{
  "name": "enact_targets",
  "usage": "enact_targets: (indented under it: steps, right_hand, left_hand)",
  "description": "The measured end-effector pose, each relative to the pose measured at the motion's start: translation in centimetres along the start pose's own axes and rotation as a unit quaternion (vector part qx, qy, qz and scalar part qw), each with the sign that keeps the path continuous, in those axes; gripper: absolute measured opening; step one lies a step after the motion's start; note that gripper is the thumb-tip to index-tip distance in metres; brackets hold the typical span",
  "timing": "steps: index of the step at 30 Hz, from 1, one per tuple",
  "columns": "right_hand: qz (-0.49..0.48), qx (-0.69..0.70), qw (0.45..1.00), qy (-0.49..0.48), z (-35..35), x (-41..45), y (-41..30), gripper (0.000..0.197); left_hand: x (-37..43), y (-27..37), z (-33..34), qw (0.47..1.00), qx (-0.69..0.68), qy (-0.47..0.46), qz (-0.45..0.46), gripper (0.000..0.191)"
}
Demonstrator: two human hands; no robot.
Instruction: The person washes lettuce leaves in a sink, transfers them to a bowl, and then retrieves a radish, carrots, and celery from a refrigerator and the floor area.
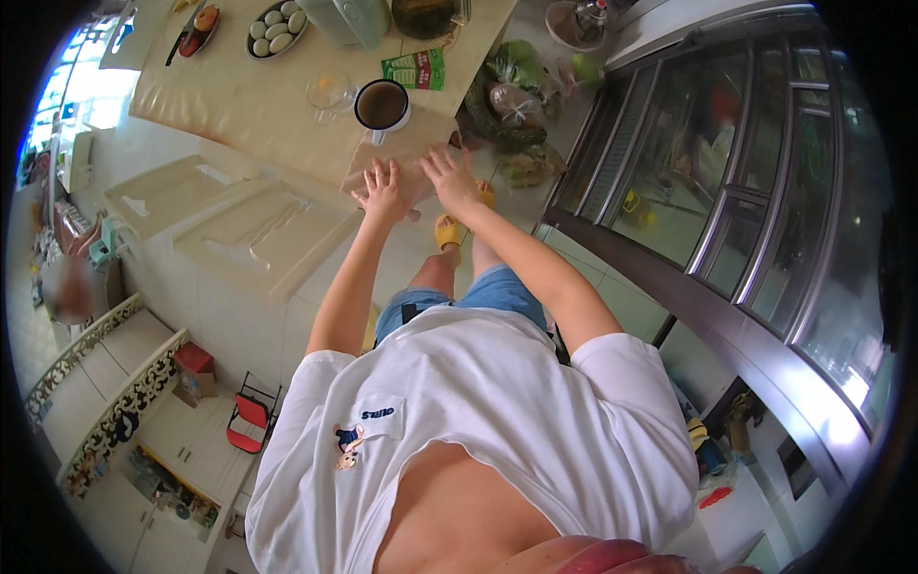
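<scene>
My left hand (384,192) lies palm down with fingers spread on a thin pinkish-beige cloth or sheet (409,166) at the table's near corner. On the right part of the same sheet rests my right hand (455,183), flat, its fingers apart and slightly blurred. Neither hand grips anything. Just beyond the fingertips stands a white enamel mug (381,105) with a dark rim, holding brown liquid; its handle points towards me. To its left is a clear glass cup (328,90) with something orange in it. Green and red printed packets (414,69) lie behind the mug.
Farther back on the table (237,107) are a bowl of eggs (278,29), a pale green jug (351,18), a glass pot (423,16) and a knife (183,34) beside fruit. Bagged vegetables (516,107) lie on the floor at right, near a glazed metal-framed door (667,158).
</scene>
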State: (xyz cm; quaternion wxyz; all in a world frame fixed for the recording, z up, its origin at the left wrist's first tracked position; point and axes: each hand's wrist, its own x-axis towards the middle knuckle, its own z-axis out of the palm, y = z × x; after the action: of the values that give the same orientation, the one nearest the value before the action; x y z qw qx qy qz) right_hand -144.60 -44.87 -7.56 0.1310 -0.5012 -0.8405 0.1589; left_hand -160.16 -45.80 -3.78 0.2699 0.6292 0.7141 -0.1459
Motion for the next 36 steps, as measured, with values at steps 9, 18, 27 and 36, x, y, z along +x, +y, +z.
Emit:
enact_targets:
  steps: [9,18,27,36]
  right_hand:
    - [0.254,-0.015,0.944,-0.212,2.8,-12.5,8.1,0.022]
    - [0.377,0.015,0.840,-0.390,-0.7,-22.1,11.3,0.026]
    - [0.429,0.065,0.813,-0.389,-0.5,-25.4,15.1,0.026]
    - [0.394,0.097,0.852,-0.330,2.8,-25.6,16.9,0.017]
  left_hand:
    - [-0.2,1.5,-1.7,0.998,0.007,-0.062,-0.019,0.095]
    - [0.6,1.1,-1.8,0.990,0.050,-0.122,-0.050,0.107]
    - [1.0,0.9,-2.8,0.986,0.053,-0.156,-0.039,0.110]
    - [1.4,-0.7,-0.3,0.993,0.060,-0.099,-0.016,0.110]
